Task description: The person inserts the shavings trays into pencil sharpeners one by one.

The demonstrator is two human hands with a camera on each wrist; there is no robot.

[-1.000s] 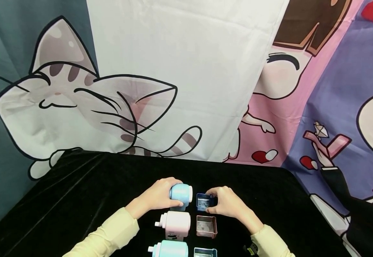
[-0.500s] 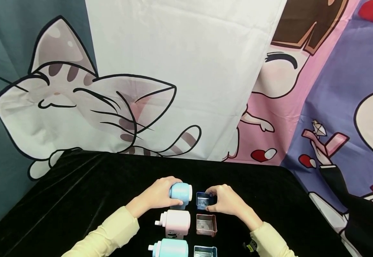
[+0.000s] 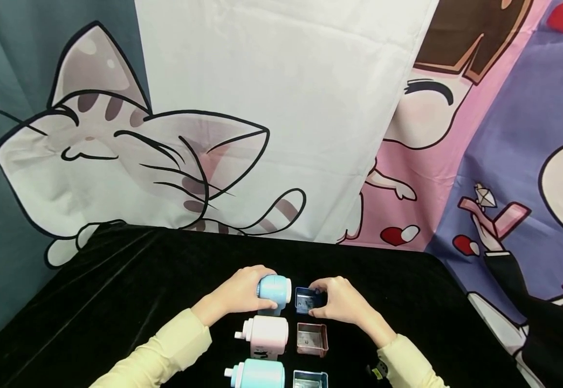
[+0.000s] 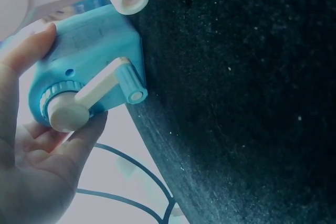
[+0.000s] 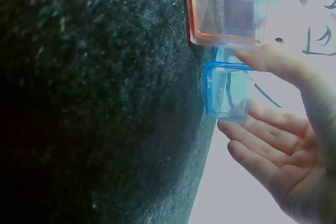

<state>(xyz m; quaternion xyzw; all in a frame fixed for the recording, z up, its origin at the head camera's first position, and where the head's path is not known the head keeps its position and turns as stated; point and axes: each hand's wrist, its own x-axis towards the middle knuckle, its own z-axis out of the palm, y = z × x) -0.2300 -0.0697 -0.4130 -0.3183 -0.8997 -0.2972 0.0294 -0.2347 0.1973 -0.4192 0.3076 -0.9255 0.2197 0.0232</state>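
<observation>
On the black cloth [image 3: 165,269], the left hand [image 3: 237,293] is grasping the blue crank unit [image 3: 274,289], thumb and fingers curling round its body; the right hand [image 3: 341,304] is pinching the clear blue bin [image 3: 304,300] between thumb and fingertips, just beside the unit's white end; the bin is now sitting slightly nearer that end; in judgement, this is amounting to a small adjustment of spacing between the two held pieces, which are remaining apart.

Against the earlier frame, both hands are keeping the same holds; the pink unit [image 3: 269,331] and teal unit [image 3: 263,373] are staying in line; the brown bin [image 3: 311,338] is lying as before, though the gap between it and the clear blue bin is widening slightly; whether the latter is lifting off the cloth is not showing.
</observation>
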